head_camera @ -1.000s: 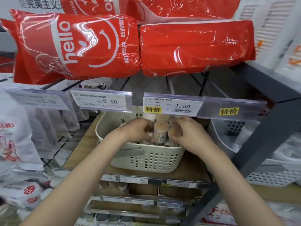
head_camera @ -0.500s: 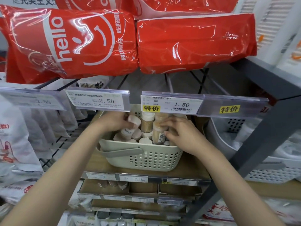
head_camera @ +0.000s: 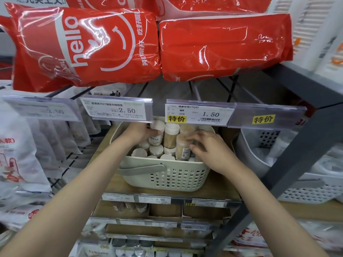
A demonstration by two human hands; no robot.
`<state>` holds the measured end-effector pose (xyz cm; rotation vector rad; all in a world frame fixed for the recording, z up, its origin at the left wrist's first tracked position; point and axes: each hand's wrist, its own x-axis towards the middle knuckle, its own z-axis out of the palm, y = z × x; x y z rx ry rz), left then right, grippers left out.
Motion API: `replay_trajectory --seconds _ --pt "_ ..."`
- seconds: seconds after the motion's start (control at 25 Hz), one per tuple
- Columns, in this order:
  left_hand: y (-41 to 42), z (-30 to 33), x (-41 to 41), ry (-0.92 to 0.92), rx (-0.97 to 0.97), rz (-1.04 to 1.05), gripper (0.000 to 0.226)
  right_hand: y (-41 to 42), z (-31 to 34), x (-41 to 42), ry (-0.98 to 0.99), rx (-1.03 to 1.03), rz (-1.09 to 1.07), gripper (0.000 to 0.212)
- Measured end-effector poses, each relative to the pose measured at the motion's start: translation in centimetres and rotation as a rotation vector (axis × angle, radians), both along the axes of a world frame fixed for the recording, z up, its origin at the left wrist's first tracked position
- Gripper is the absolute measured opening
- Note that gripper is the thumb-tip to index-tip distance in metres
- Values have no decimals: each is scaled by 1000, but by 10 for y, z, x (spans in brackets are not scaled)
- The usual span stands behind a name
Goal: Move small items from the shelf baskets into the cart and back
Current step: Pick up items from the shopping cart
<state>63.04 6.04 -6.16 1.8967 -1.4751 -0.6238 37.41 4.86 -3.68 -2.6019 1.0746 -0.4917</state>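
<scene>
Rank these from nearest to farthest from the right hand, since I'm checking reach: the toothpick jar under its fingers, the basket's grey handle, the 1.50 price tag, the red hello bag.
1. Toothpick jar, touching the right hand.
2. Basket handle, lower left.
3. 1.50 price tag, above; close to the handle's distance, hard to call.
4. Red hello bag, top left.

The setting is a retail shop. Clear price-tag strips [head_camera: 197,114] on the shelf edge show 2.50 and 1.50, a barcode and yellow special-offer stickers [head_camera: 263,119]. Red packaged goods [head_camera: 222,45] fill the shelf at 12 o'clock; white bagged stock [head_camera: 16,154] hangs at 9 o'clock.
</scene>
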Motion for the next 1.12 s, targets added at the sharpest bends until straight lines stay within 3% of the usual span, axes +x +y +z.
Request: replay_trajectory --seconds 0.16,0.4,0.8,0.92,1.12 --pt "-2 1 -1 -20 -11 -33 54 2 1 0 -11 7 -3 30" --pt "-5 0 -6 12 12 -36 52 3 1 0 -16 5 -12 30" --pt "31 34 -28 -255 114 79 33 11 7 -5 -83 -1 -5 29" --pt "73 47 -45 -420 41 133 39 28 12 -17 -118 -35 11 29" --pt "152 42 -118 -525 -242 -51 42 97 7 -81 -119 -283 42 37"
